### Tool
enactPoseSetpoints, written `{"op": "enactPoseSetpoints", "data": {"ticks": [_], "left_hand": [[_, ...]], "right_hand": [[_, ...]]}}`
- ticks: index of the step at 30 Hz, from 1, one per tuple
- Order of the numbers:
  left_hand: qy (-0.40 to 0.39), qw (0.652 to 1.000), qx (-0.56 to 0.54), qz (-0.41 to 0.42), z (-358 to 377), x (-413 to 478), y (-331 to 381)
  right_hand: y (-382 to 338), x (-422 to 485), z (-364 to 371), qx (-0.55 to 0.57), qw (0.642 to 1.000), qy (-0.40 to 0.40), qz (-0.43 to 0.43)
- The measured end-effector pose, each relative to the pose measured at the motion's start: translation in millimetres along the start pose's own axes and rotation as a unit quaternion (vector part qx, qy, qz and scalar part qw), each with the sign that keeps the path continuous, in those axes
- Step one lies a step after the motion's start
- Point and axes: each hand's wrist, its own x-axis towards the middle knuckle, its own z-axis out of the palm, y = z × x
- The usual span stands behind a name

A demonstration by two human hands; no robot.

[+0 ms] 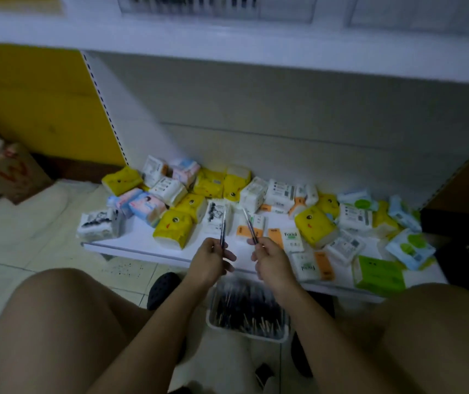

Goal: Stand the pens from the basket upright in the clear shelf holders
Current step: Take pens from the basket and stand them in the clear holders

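Dark pens (pixel 223 229) upright above full basket (pixel 244 334)

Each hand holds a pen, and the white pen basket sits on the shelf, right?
No. In the head view the white plastic basket sits on the tiled floor below the white shelf. The left hand and right hand each hold a dark pen.

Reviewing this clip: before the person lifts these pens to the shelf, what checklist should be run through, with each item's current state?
1. Left hand grips a pen: ok.
2. Right hand grips a second pen: ok.
3. The two pens are apart, not crossed or tangled: ok.
4. Which end of each pen points up: cannot tell, too blurred.
5. Clear shelf holders have free room: cannot tell; they are only a blur at the top edge.
6. Basket sits below the hands with more pens in it: ok.
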Motion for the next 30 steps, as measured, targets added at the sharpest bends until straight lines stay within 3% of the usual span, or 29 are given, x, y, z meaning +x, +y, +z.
{"op": "enactPoseSetpoints", "data": {"ticks": [4,8,13,17,20,24,30], "left_hand": [[0.047,0.996,-0.022,0.076,-15,-4,53],[0.023,0.967,-0.05,0.249,-23,-22,110],[0.012,0.94,-0.071,0.334,-38,-39,179],[0.028,0.929,-0.083,0.36,-53,-47,228],[0.018,0.924,-0.109,0.366,-63,-52,261],[0.038,0.908,-0.058,0.412,-74,-50,296],[0.037,0.904,-0.093,0.416,-93,-34,348]], "right_hand": [[-55,-7,-7,-0.003,0.996,-0.011,-0.092],[-117,-23,-10,0.026,0.984,-0.031,-0.175],[-186,-33,-9,0.052,0.962,-0.032,-0.267],[-233,-27,-11,0.054,0.951,-0.017,-0.303],[-268,-23,-17,-0.005,0.933,0.033,-0.359],[-312,-24,-25,-0.073,0.904,0.099,-0.41],[-367,-12,-30,-0.074,0.898,0.073,-0.428]]}}
